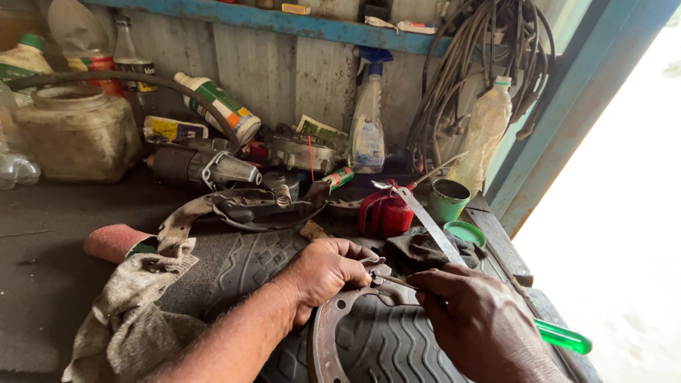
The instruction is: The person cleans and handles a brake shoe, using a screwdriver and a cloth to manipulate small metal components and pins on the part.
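The left hand [323,273] is closed over the upper end of a rusty, curved metal brake shoe [328,330], pressing it down on a black rubber tyre tread [383,347] that lies flat across the dark, grimy surface [50,234]. The right hand [475,319] is wrapped around a screwdriver with a translucent green handle [564,337]; its thin steel shaft runs up and left to a small metal fitting at the top of the shoe, just beside the left hand's fingertips [365,254]. A grey-beige knitted rag [131,312] is bunched on the left of the tyre tread, touching it, with a roll of reddish sandpaper [113,241] just behind it. Beyond the hands lie a flat steel blade [429,223], a red plastic cup [386,213] and a small green tin [450,200] with a green lid [464,232] near it. Further back, against the corrugated wall, stand a cloudy spray bottle with a blue trigger [369,120], a dusty plastic jar [74,131] and a grey angle grinder [206,167]. Coiled grey cables [482,64] hang at the upper right, above a pale plastic bottle [486,131].
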